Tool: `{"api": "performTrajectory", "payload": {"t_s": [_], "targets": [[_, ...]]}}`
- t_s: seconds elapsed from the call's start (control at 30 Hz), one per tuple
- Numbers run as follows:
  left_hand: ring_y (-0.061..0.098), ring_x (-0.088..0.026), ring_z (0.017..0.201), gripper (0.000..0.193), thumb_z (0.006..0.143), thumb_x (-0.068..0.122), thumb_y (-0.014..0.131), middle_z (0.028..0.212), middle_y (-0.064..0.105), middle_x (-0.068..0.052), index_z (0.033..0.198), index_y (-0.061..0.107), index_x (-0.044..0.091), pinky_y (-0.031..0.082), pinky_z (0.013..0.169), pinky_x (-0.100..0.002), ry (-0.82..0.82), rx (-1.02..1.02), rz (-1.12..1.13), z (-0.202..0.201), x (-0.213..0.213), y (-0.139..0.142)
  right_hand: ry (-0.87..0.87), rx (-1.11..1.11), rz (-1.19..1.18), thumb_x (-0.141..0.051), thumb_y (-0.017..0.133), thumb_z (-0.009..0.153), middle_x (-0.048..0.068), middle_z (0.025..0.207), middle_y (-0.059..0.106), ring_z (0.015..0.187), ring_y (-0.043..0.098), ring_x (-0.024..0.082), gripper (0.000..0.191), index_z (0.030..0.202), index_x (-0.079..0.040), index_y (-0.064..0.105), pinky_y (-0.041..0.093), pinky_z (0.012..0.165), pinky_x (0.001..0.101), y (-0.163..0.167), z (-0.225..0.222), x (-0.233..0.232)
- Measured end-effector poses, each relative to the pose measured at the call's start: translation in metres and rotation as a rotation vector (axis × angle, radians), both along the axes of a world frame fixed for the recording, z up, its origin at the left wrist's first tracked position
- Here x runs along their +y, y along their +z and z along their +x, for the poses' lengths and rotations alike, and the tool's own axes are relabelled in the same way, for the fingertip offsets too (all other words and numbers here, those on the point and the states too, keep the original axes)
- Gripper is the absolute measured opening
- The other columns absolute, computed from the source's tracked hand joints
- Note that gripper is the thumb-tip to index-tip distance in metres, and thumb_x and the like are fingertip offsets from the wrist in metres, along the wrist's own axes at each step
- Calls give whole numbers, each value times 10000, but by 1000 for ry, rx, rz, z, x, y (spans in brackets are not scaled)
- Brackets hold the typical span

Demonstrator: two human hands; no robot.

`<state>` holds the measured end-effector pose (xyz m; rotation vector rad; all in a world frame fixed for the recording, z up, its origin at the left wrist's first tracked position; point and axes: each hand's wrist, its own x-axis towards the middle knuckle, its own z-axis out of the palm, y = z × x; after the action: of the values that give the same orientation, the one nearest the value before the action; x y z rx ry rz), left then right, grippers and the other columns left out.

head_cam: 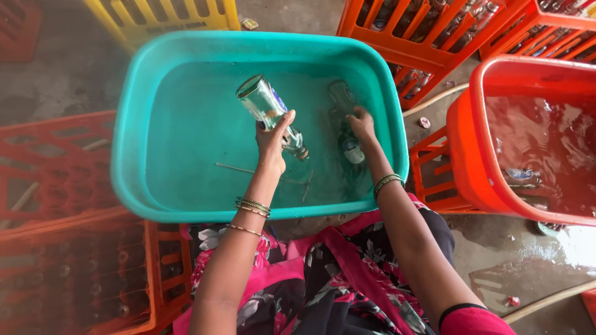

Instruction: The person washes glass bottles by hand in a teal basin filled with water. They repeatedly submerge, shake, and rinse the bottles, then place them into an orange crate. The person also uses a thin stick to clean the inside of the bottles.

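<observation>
Your left hand [271, 139] pinches the clear bottle [268, 110], neck toward you; your right hand [361, 122] clasps the sunken bottle [347, 124] near the tub's [186, 211] right wall.

Clear bottle [268, 111] raised; green bottle [345, 121] submerged

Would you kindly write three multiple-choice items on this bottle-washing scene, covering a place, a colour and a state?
1. Where is the bottle under the right hand?
A. In a crate
B. In the teal tub's water
C. On the floor

2. What colour is the tub in front of the person?
A. Teal
B. Yellow
C. White

3. How is the bottle in the left hand held?
A. Flat on the floor
B. Fully underwater
C. Tilted above the water

Answers: 1 B, the green bottle lies submerged. 2 A, its rim is teal. 3 C, the clear bottle slants, neck downward, clear of the water.
</observation>
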<state>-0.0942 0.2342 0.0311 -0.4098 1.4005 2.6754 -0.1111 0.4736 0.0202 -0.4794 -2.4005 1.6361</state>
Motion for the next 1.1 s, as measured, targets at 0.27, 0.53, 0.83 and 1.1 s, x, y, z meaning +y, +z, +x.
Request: {"api": "performTrajectory", "payload": {"t_s": [0.27, 0.53, 0.83, 1.1], "targets": [[637, -178, 827, 647, 661, 205, 933, 985, 674, -52, 1166, 539, 111, 502, 654, -353, 88, -147, 74, -11, 11, -39, 549, -2, -325, -282, 485, 1110, 78, 1172, 722, 1084, 684, 159, 363, 1294, -17, 653, 553, 948, 315, 63, 16, -58], [619, -140, 771, 675, 584, 193, 959, 911, 652, -27, 1105, 539, 109, 500, 649, -339, -197, 46, -284, -8, 12, -27, 537, 118, -150, -394, 584, 1014, 57, 1392, 570, 1222, 596, 139, 608, 1531, -145, 384, 543, 965, 324, 92, 30, -84], [628, -128, 693, 628, 561, 178, 923, 775, 640, -13, 1106, 618, 123, 502, 618, -295, -503, 206, -533, 4, -9, -4, 571, 156, -161, -508, 682, 976, 79, 1270, 690, 1141, 660, 152, 732, 1563, -131, 460, 611, 912, 345, 68, 38, -55], [686, -337, 904, 553, 617, 183, 891, 926, 715, -131, 1098, 622, 132, 494, 748, -486, -199, 488, -1512, 5, -13, -8, 537, -39, -282, -685, 490, 1075, 51, 1328, 601, 1224, 638, 201, 758, 1570, -118, 580, 530, 1066, 420, 28, 5, -14]]}}
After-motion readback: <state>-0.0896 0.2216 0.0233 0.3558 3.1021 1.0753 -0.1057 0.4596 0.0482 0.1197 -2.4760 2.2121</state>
